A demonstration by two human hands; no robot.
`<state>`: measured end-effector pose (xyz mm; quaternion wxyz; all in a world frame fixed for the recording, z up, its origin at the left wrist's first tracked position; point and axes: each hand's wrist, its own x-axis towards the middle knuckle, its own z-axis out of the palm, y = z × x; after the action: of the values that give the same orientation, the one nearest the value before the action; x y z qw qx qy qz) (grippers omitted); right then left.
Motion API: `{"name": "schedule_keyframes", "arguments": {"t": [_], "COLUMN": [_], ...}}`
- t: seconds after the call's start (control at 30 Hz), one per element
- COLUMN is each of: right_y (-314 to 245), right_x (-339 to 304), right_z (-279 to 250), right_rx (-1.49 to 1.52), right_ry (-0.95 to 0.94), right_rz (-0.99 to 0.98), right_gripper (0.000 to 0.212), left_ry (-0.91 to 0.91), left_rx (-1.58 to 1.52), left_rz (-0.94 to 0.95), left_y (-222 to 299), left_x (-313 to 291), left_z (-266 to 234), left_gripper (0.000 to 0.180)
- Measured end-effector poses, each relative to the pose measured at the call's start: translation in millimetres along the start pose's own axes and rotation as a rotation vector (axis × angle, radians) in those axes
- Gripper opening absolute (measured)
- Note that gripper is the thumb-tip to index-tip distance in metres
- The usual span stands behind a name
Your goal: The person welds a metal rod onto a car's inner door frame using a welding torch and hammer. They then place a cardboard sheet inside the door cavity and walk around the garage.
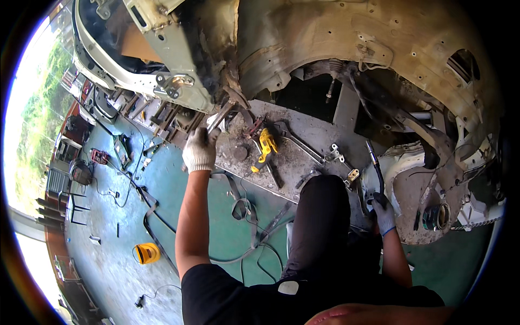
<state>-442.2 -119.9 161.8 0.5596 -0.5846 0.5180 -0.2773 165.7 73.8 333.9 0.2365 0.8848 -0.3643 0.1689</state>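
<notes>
Where the vehicle shell (319,32) arches over the work area, its sheet metal is matt beige-brown, pierced by small round holes and ragged along the lower edges. Beneath the shell, the worktop (303,122) is grey, flat and coated with coarse brown grit. A yellow-and-black tool (265,143), slender bright metal bars (302,146) and an angular metal bracket (335,154) lie on it.

The metal bar (221,115) is narrow, straight and dull; it slopes upward to the shell's torn lower corner — whether it is fastened there cannot be told. The rod-shaped tool (374,157) is slim and black with a metallic section near its tip, and stands almost upright beside the worktop's right part.

The left hand (199,150), in a white knitted glove, is closed around the bar's lower end; its bare forearm extends nearly straight forward. The right hand (383,214), in a grey glove, is closed around the rod-shaped tool's lower end — its forearm angles forward and inward, beyond the dark-trousered knee (324,195).
</notes>
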Motion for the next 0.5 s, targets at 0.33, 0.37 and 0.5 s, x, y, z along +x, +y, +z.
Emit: {"name": "schedule_keyframes", "arguments": {"t": [0.33, 0.37, 0.5], "right_y": [-4.9, 1.3, 5.5], "right_x": [-3.5, -3.4, 4.7], "right_z": [9.3, 5.6, 6.0], "right_rx": [0.009, -0.009, 0.012], "right_ry": [-0.026, -0.033, -0.045], "right_rz": [0.077, 0.038, -0.035], "right_gripper": [0.039, 0.039, 0.04], "left_ry": [-0.085, -0.098, -0.149], "left_rx": [0.083, 0.107, 0.007], "left_rz": [-0.09, -0.116, -0.034], "left_y": [-12.8, -16.4, -18.8], "left_x": [4.0, 7.0, -26.3], "left_z": [9.3, 12.4, 25.7], "left_gripper": [0.043, 0.042, 0.051]}}
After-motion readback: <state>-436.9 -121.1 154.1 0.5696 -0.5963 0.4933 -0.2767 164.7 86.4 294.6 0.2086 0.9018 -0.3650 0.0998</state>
